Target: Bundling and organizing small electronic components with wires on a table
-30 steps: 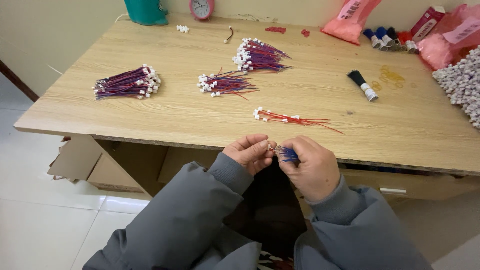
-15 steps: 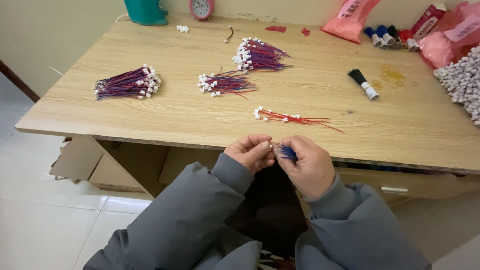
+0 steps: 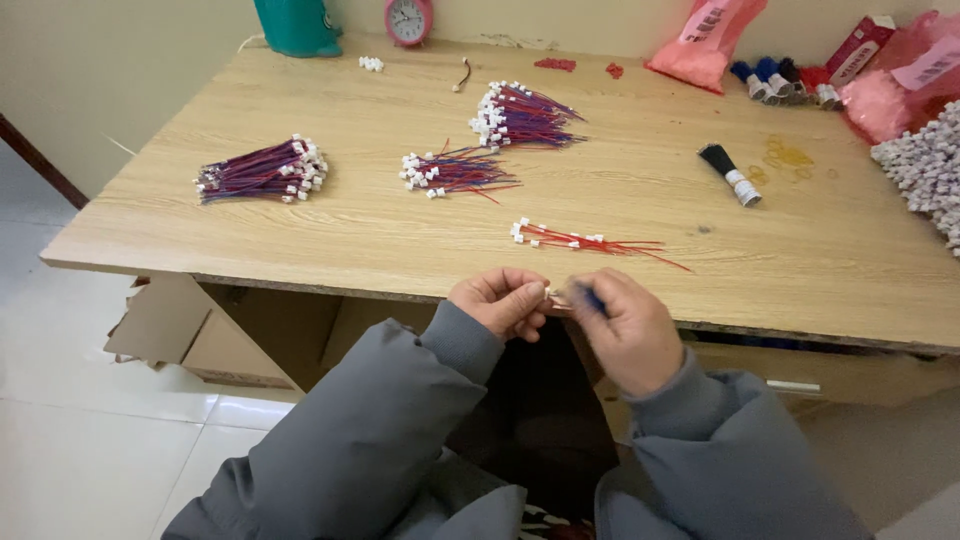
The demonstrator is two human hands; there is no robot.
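My left hand (image 3: 500, 301) and my right hand (image 3: 625, 330) meet at the front edge of the wooden table (image 3: 330, 240). The left fingers pinch a small white connector (image 3: 550, 293). In the right hand are thin blue wires (image 3: 592, 299), mostly hidden by its fingers. Just beyond the hands, on the table, lies a small row of red wires with white connectors (image 3: 585, 241). Both arms wear grey padded sleeves.
Bundles of red-and-blue wires with white connectors lie at the left (image 3: 262, 171), the middle (image 3: 450, 171) and further back (image 3: 522, 115). A black brush (image 3: 730, 174), pink bags (image 3: 700, 35), a heap of white connectors (image 3: 925, 170), a pink clock (image 3: 408, 18) and a teal container (image 3: 295, 25) sit around. Cardboard (image 3: 190, 335) lies under the table.
Both hands stay together at the table edge; the right hand's fingers have closed further over the blue wires, so less of them shows.
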